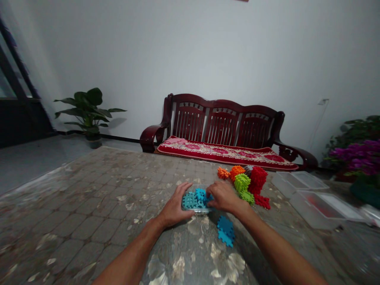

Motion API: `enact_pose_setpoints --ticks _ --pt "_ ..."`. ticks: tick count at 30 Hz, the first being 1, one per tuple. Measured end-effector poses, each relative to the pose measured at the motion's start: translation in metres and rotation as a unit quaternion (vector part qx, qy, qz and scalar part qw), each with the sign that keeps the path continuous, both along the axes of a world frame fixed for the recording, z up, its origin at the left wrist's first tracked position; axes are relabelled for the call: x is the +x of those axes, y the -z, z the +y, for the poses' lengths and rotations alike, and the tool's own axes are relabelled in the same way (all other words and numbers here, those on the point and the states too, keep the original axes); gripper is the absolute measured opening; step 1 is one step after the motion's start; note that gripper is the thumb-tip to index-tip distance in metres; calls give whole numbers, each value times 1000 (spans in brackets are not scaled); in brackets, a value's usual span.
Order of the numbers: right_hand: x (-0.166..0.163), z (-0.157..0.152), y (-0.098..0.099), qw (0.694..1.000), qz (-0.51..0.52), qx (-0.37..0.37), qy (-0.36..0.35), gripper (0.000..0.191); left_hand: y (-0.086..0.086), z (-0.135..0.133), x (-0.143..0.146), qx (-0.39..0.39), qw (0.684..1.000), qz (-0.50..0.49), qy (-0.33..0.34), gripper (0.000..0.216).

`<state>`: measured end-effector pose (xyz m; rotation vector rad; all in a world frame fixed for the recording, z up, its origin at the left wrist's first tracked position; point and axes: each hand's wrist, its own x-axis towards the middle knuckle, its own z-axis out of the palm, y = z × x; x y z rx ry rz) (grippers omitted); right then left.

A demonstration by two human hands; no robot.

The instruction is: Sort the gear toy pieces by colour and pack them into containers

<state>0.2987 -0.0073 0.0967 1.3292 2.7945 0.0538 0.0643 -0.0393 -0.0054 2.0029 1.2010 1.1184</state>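
A small clear plastic container (pixel 199 211) sits on the table in front of me, with teal and blue notched interlocking tiles inside. My left hand (pixel 175 206) grips its left end, thumb along the near side and fingers at the far side. At the right end, my right hand (pixel 223 195) reaches in with bent fingers closed on a blue interlocking tile (pixel 209 201), which they partly cover. Just below the right hand, loose blue interlocking tiles (pixel 226 230) lie on the tablecloth, dark blue and lighter blue.
Orange tiles (pixel 237 172), green tiles (pixel 242 183) and red tiles (pixel 258 180) are piled beyond my right hand. Translucent plastic boxes (pixel 314 209) stand farther right. A patterned cloth (pixel 89 206) covers the table. Behind it is a wooden bench (pixel 221 122); purple flowers (pixel 356 156) are at right.
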Motion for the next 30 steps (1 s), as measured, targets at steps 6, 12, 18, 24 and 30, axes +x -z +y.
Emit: enact_pose_setpoints --ticks 6,12,18,24,30 --pt "4 1 5 1000 21 -6 7 30 0 1 0 5 1000 3 2 95" --pt "44 10 36 924 361 19 125 27 1 -1 -1 -6 1000 -2 -4 96" --pt "66 5 81 839 472 114 244 34 0 1 -4 -49 998 -48 -14 98" --pt "63 -8 86 889 373 150 217 40 -4 0 -6 -64 996 -63 -8 99" --pt "66 -15 88 922 282 127 232 45 -2 2 -6 -57 997 -50 -7 103"
